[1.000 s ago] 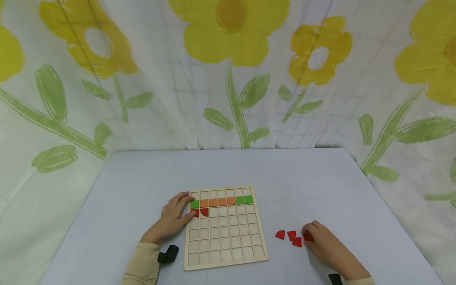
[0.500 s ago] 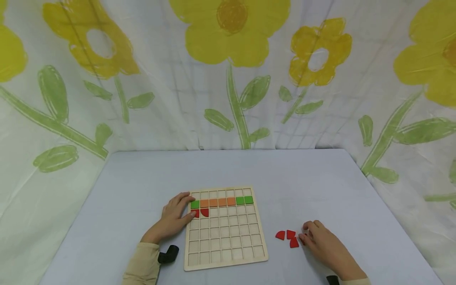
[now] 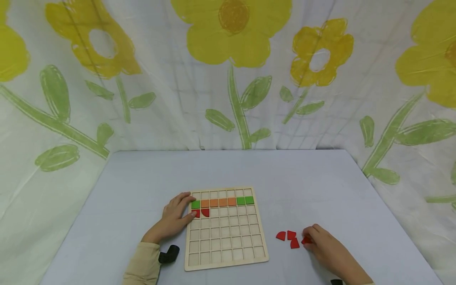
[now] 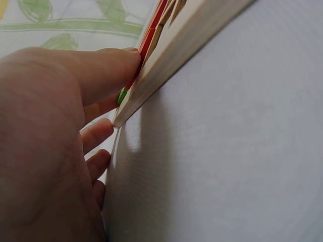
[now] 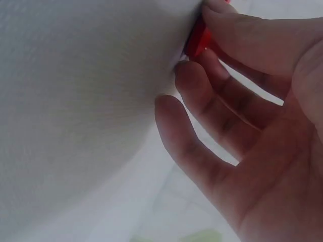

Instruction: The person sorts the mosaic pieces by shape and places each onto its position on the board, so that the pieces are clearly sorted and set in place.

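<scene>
At the tabletop [image 3: 292, 178], beside loose pieces [image 3: 295, 243], a red piece [image 3: 306, 240] is being pinched by the right hand [image 3: 325, 248]; the gridded board [image 3: 227, 241] is being touched, ungrasped, by the left hand [image 3: 173, 219]. Pickup is seemingly being performed; secure lifting is being required.

Right hand [image 3: 325, 246] partly hides its red piece [image 3: 306, 240]; thumb of left hand [image 3: 174, 217] covers part of first-column red piece [image 3: 197, 211]; board [image 4: 192, 38] cut off atop left wrist view.

You can read no text, label, brand or number on the wooden grid board [image 3: 227, 229] at your left hand [image 3: 173, 216], the red quarter-circle pieces [image 3: 295, 243] by your right hand [image 3: 327, 248], or anywhere else.
</scene>
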`<state>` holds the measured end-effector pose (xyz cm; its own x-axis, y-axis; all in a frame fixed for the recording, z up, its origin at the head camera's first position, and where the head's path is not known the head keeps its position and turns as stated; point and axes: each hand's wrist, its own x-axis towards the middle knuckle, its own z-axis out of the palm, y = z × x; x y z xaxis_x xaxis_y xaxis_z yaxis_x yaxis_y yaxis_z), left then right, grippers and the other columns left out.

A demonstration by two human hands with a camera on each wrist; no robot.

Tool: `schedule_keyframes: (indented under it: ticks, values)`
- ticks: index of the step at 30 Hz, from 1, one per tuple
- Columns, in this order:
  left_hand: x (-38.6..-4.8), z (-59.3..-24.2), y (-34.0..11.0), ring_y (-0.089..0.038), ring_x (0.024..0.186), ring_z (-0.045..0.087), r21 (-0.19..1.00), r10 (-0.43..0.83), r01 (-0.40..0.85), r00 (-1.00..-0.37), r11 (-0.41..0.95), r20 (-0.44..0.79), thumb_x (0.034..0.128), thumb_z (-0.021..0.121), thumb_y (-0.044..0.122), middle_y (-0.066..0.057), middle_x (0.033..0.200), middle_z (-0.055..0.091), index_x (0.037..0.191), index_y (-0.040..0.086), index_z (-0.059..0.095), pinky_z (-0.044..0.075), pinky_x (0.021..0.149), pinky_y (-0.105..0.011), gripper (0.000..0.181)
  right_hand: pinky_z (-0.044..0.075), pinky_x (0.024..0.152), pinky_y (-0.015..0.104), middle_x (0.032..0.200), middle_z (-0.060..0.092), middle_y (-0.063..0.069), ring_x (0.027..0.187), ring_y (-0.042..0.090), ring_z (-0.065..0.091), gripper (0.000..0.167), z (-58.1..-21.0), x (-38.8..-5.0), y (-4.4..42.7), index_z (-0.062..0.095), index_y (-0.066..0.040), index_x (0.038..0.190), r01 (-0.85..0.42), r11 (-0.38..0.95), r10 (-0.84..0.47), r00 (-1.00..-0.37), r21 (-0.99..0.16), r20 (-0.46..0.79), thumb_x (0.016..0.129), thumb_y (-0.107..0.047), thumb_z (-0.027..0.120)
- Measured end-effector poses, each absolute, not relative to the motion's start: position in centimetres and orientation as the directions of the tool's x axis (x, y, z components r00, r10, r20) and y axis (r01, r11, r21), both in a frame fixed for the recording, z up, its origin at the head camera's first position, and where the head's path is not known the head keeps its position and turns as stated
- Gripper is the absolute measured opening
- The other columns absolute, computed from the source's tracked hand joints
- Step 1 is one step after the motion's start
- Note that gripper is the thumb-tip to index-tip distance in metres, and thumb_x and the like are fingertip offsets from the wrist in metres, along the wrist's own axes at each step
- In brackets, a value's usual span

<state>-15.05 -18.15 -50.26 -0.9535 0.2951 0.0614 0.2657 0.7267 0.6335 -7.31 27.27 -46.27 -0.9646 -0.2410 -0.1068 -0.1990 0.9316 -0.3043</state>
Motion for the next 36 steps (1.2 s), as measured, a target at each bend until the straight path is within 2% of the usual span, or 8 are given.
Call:
schedule_keyframes:
  ticks: [3,6,13,17,21,28,33,36]
  values:
    - [-15.0,-50.3,-18.1,-0.035,0.14,0.023,0.635,0.294,0.261,-0.954,0.727,0.056,0.0941,0.06,0.031,-0.011,0.15,0.032,0.133,0.014,0.05,0.019,0.103,-0.062,0.043,0.05,0.072,0.021,0.084,0.051,-0.01,0.075,0.003,0.048,0.024,-46.5,-7.4,27.1,0.061,-0.018,0.096,-0.127,0.949,-0.171,-0.976,-0.289,-0.131,0.079,-0.016,0.077]
    - [-15.0,-50.2,-18.1,-0.036,0.14,0.023,0.635,0.293,0.257,-0.955,0.729,0.05,0.0943,0.06,0.031,-0.011,0.15,0.032,0.133,0.014,0.05,0.019,0.103,-0.062,0.043,0.049,0.069,0.02,0.082,0.049,-0.009,0.073,0.003,0.045,0.022,-46.6,-7.5,27.1,0.06,-0.016,0.095,-0.126,0.95,-0.165,-0.98,-0.286,-0.115,0.08,-0.019,0.077]
    - [-14.9,-49.9,-18.2,-0.036,0.14,0.023,0.643,0.293,0.254,-0.955,0.723,0.048,0.0945,0.059,0.031,-0.012,0.15,0.032,0.132,0.013,0.05,0.019,0.103,-0.062,0.043,0.05,0.068,0.02,0.086,0.051,-0.007,0.074,0.003,0.047,0.022,-46.2,-8.4,26.2,0.058,-0.013,0.095,-0.244,0.927,-0.248,-0.969,-0.286,0.022,0.082,-0.015,0.075]
    - [-14.9,-49.8,-18.2,-0.037,0.139,0.023,0.647,0.293,0.251,-0.955,0.72,0.044,0.0945,0.059,0.03,-0.013,0.15,0.031,0.133,0.013,0.05,0.018,0.103,-0.062,0.043,0.048,0.065,0.018,0.089,0.052,-0.008,0.073,0.001,0.046,0.019,-45.3,-9.6,24.6,0.059,-0.013,0.096,-0.326,0.904,-0.324,-0.945,-0.275,0.053,0.085,-0.018,0.073]
    - [-14.9,-49.8,-18.3,-0.037,0.14,0.023,0.646,0.29,0.251,-0.956,0.721,0.048,0.0942,0.06,0.03,-0.013,0.15,0.032,0.132,0.012,0.05,0.018,0.103,-0.062,0.043,0.046,0.063,0.017,0.091,0.053,-0.009,0.072,0.0,0.046,0.016,-44.2,-11.0,22.2,0.06,-0.014,0.097,-0.444,0.86,-0.435,-0.896,-0.251,0.094,0.088,-0.022,0.07]
    - [-14.9,-49.9,-18.4,-0.037,0.139,0.024,0.639,0.298,0.268,-0.953,0.721,0.063,0.0945,0.059,0.032,-0.013,0.15,0.033,0.132,0.013,0.05,0.019,0.102,-0.062,0.043,0.046,0.061,0.018,0.089,0.057,-0.007,0.07,0.002,0.05,0.02,-43.4,-13.6,16.5,0.061,-0.013,0.098,-0.648,0.743,-0.615,-0.76,-0.17,0.212,0.086,-0.025,0.072]
    - [-15.0,-50.1,-18.4,-0.037,0.139,0.024,0.638,0.299,0.28,-0.951,0.717,0.081,0.094,0.06,0.031,-0.013,0.149,0.034,0.132,0.013,0.051,0.019,0.102,-0.062,0.043,0.043,0.058,0.017,0.081,0.055,-0.006,0.067,0.005,0.047,0.018,-43.6,-15.6,12.2,0.059,-0.014,0.09,-0.73,0.678,-0.696,-0.676,-0.091,0.242,0.088,-0.028,0.07]
    - [-15.1,-50.3,-18.3,-0.036,0.14,0.024,0.639,0.309,0.286,-0.948,0.714,0.079,0.0937,0.06,0.03,-0.013,0.15,0.033,0.132,0.013,0.051,0.02,0.103,-0.061,0.043,0.041,0.058,0.017,0.078,0.052,-0.007,0.067,0.005,0.045,0.02,-44.0,-16.5,10.3,0.057,-0.014,0.087,-0.742,0.668,-0.717,-0.663,-0.062,0.217,0.089,-0.03,0.068]
